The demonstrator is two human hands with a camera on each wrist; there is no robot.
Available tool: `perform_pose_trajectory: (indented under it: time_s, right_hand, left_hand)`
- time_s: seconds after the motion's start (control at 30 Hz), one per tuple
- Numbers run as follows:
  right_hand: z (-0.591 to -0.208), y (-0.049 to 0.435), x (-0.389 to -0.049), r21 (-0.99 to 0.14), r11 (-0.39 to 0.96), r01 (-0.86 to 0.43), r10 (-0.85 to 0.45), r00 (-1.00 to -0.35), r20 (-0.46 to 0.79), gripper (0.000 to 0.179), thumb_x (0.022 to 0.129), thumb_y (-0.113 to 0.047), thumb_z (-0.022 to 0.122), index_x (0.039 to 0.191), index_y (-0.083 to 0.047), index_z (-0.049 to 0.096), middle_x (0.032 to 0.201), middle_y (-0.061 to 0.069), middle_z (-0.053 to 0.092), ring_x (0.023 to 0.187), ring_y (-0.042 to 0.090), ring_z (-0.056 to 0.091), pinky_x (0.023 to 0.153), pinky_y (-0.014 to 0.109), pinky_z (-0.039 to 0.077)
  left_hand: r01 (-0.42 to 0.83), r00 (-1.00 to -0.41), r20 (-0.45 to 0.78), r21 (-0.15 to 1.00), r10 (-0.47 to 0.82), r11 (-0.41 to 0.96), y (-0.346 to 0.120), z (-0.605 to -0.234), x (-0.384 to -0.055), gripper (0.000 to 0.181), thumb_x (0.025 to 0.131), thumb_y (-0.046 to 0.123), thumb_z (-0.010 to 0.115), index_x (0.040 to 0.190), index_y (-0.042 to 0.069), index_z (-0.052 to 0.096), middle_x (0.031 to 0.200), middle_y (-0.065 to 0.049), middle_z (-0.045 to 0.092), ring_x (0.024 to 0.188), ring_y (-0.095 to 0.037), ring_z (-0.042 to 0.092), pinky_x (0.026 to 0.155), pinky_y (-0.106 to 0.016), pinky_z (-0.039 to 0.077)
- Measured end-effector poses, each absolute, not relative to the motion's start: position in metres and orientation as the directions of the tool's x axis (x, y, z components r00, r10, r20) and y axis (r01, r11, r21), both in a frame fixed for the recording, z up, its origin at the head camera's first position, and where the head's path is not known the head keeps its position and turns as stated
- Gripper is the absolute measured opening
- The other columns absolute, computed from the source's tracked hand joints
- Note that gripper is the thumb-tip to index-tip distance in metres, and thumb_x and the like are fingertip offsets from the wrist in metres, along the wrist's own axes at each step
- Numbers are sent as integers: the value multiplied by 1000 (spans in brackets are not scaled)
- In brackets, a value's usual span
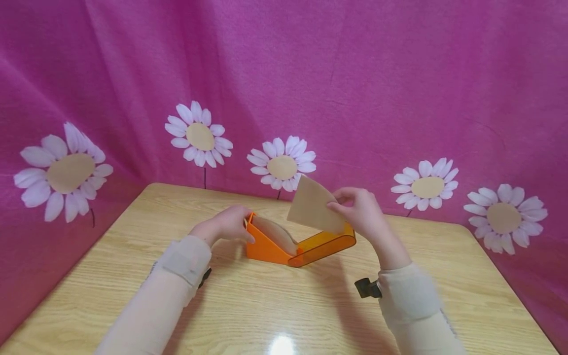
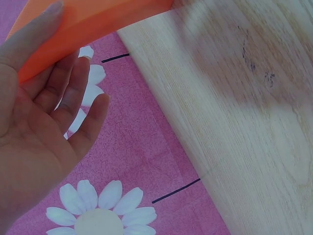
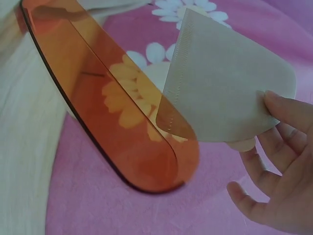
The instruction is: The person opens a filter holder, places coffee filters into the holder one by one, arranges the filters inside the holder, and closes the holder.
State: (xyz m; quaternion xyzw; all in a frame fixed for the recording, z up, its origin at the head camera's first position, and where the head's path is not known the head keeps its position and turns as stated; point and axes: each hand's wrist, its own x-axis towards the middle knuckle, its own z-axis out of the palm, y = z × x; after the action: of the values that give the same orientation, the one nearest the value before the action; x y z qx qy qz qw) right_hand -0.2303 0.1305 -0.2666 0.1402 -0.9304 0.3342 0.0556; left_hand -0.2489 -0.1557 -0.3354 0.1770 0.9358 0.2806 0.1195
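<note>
L hand grips orange box; R hand abv table, pinching paper.

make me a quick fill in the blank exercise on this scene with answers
1. The paper filter is pinched by the person's ____ hand.
2. The left hand grips a holder whose solid body is coloured ____.
3. The holder's see-through lid stands ____, not closed.
4. In the head view, the backdrop shows ____ flowers.

Missing words: right; orange; open; five.

In the left wrist view, the top edge cuts off our orange holder; we cannot read the dark marks.
</note>
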Motion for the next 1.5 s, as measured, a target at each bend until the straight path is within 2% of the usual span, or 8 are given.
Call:
perform_pose_trajectory:
  time_s: [0.2,0.63,0.83,0.93,1.1,1.5]
  right_hand:
    - [-276,117,-232,-606,722,-334,-253,-942,218,15,85,-15,67,93,-3,69,94,13,71,94,30,65,79,40,52]
    - [-297,93,-238,-603,724,-337,-279,-941,191,12,85,-14,67,92,-5,70,91,9,71,85,21,58,73,32,47]
    - [-301,87,-237,-596,713,-369,-278,-929,243,10,83,-12,68,89,-5,70,88,8,71,81,20,59,71,30,47]
    - [-304,84,-236,-585,719,-375,-274,-927,257,10,82,-12,69,89,-4,70,88,8,71,83,22,60,74,33,49]
    - [-313,79,-240,-604,723,-337,-267,-941,206,12,84,-13,68,92,-4,70,92,9,71,90,24,61,80,38,49]
    - [-336,67,-241,-572,717,-398,-313,-918,245,7,81,-14,71,82,-8,70,80,4,70,82,20,63,82,38,49]
  left_hand:
    - [267,-907,-120,574,402,774,-155,-336,-249,28,73,8,77,96,4,62,87,-5,62,75,-17,53,75,-29,47]
    - [235,-915,-140,576,377,783,-155,-336,-250,27,73,9,77,96,4,62,89,-5,61,78,-18,54,80,-32,49]
    - [243,-915,-136,567,380,787,-155,-336,-250,26,73,9,77,94,4,61,87,-5,61,77,-18,53,78,-31,48]
    - [244,-913,-137,572,384,783,-155,-336,-250,26,73,8,77,93,4,61,86,-5,61,76,-18,53,78,-31,47]
    - [233,-914,-142,581,379,780,-156,-336,-250,27,73,9,77,95,4,62,88,-5,62,77,-18,54,79,-31,48]
    - [274,-909,-109,570,402,775,-157,-337,-250,25,72,9,78,90,4,62,81,-3,60,70,-15,51,70,-26,45]
